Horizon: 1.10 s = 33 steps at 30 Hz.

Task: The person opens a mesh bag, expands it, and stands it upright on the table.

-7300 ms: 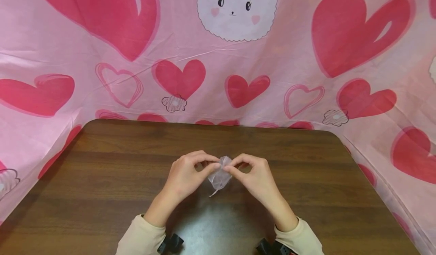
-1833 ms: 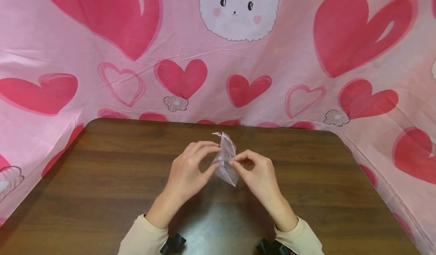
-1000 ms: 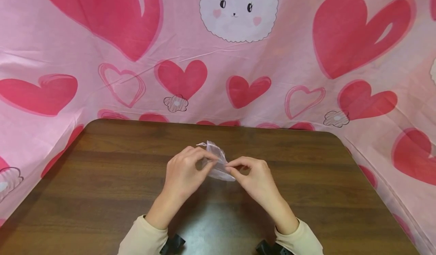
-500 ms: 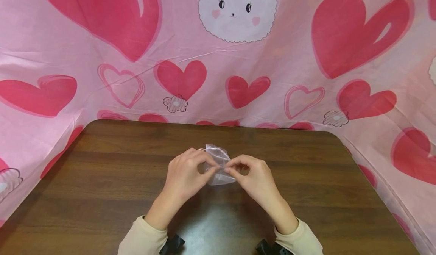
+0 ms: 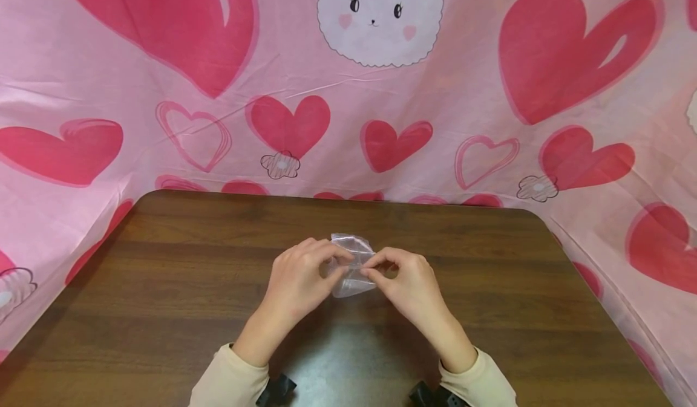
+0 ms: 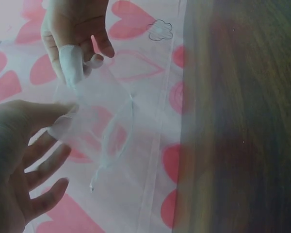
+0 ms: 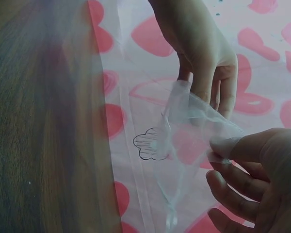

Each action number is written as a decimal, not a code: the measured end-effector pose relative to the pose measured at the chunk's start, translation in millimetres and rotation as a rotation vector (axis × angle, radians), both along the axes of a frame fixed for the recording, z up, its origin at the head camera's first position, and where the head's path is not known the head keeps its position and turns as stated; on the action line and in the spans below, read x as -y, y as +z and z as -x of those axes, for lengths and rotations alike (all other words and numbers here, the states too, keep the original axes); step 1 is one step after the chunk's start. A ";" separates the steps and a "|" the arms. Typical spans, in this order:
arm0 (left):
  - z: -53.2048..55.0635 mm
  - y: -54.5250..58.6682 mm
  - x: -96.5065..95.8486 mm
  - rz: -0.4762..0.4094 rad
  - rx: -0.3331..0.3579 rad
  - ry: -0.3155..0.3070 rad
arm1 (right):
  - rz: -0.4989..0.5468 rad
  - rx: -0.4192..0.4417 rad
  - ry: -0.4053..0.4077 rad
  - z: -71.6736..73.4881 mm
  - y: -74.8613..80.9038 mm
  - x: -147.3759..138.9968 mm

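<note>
This is a small, screened-off table area; whether it belongs to a home, a shop or a studio cannot be told. A dark brown, wood-grained table with rounded far corners (image 5: 163,310) has a creased, pale pink printed cloth (image 5: 465,86) behind it and along its left and right sides, hiding the room beyond. Large, solid red hearts (image 5: 566,56) and a round, white animal face with a scalloped edge (image 5: 379,41) give the cloth a playful, domestic look.
</note>
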<state>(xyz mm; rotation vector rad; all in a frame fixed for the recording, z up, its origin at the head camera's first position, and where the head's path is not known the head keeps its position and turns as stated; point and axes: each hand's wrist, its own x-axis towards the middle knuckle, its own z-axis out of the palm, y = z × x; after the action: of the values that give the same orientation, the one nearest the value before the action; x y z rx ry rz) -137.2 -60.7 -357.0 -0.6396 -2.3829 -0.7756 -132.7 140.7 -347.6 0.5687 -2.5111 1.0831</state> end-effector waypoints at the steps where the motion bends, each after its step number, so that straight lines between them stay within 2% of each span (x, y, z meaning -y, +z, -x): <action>1: 0.0 0.1 -0.2 0.003 0.006 -0.013 | -0.002 0.000 0.000 0.0 0.1 -0.2; 4: 0.1 0.4 -0.7 0.010 0.016 -0.047 | 0.000 0.004 0.013 0.6 0.4 -0.1; 8: 0.4 0.3 -1.6 0.024 0.010 -0.040 | 0.025 0.004 0.047 0.4 1.7 0.8; 13: 0.5 0.0 -1.7 0.016 0.014 0.020 | 0.063 -0.018 0.062 -0.2 2.9 1.5; 20: -0.6 0.3 -0.5 -0.040 0.015 0.147 | 0.113 -0.037 0.050 -1.6 4.3 1.5; 25: -0.7 1.6 -1.3 -0.076 0.021 0.188 | 0.125 -0.022 0.028 -2.9 5.3 2.2; 29: -2.0 1.6 -3.7 -0.099 -0.020 0.189 | 0.110 0.004 0.005 -4.4 4.8 3.9; 33: -4.4 0.6 -8.4 -0.124 -0.063 0.145 | 0.091 0.047 -0.016 -6.0 4.6 5.3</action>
<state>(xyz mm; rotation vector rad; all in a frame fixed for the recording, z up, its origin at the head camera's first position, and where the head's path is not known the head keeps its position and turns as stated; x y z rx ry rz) -132.7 -52.4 -356.4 -0.4293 -2.2752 -0.8201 -126.6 135.5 -343.0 0.5023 -2.4867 1.2104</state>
